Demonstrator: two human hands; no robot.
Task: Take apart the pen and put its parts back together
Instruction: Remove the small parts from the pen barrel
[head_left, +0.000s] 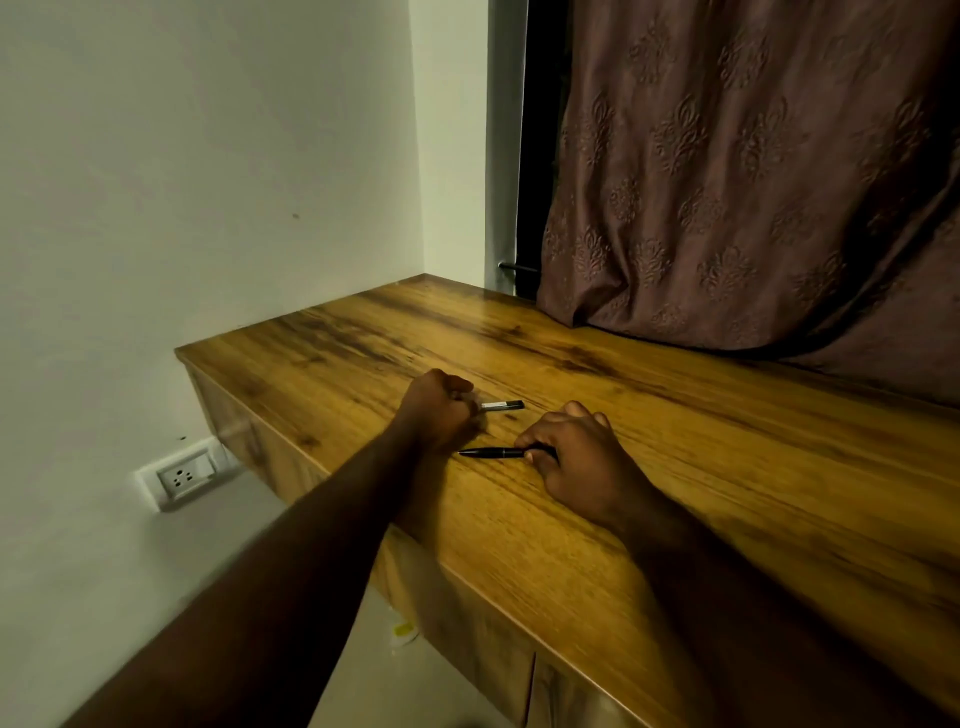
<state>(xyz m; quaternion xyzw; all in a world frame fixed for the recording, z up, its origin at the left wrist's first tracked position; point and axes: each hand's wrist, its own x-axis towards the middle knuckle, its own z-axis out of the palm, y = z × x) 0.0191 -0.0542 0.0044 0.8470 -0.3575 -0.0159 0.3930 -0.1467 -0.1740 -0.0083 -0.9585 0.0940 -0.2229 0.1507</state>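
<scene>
The pen lies in two pieces on the wooden desk (675, 467). My left hand (441, 410) is curled, and its fingers pinch the near end of a short part with a silver middle and black tip (503, 406), which points right. My right hand (569, 457) rests on the desk and grips the black pen barrel (491, 452) between thumb and fingers. The barrel's pointed tip sticks out to the left, just below my left hand. The two pieces are apart, about a hand's width from each other.
The desk's left edge (291, 436) drops off close to my left forearm, with a wall socket (182, 475) below it. A brown patterned curtain (753, 182) hangs onto the desk at the back right. A white wall (208, 182) stands at the left.
</scene>
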